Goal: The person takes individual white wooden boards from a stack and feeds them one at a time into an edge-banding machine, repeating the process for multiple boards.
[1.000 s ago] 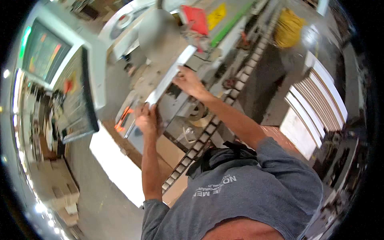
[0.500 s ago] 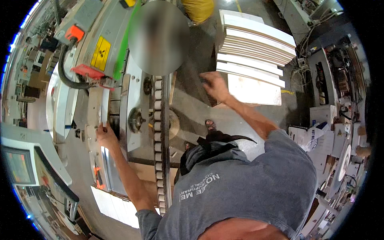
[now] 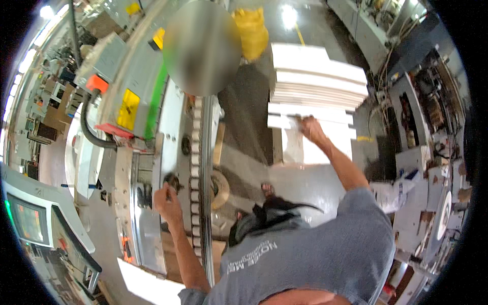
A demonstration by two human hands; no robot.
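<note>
My left hand (image 3: 166,204) is over the machine bed (image 3: 146,223), close to a dark round knob (image 3: 174,181). Its fingers are bent and smeared by motion, so I cannot see whether anything is between them. My right hand (image 3: 313,131) reaches out to a stack of white boards (image 3: 317,96) on the right. The fingers of that hand are drawn together at the front edge of the stack. A small dark blur shows at the fingertips, too unclear to name. Whether the hand touches a board cannot be made out.
A track of pale rollers (image 3: 195,188) runs along the machine, between it and my body. At the lower left are a control screen (image 3: 29,218) and a white panel (image 3: 147,284). A yellow sack (image 3: 251,35) stands at the back. More machinery (image 3: 424,203) lines the right side.
My left hand has moved right and toward me, off the machine's edge to near the knob. My right hand has swung right, from above the floor to the white boards. The view has shifted.
</note>
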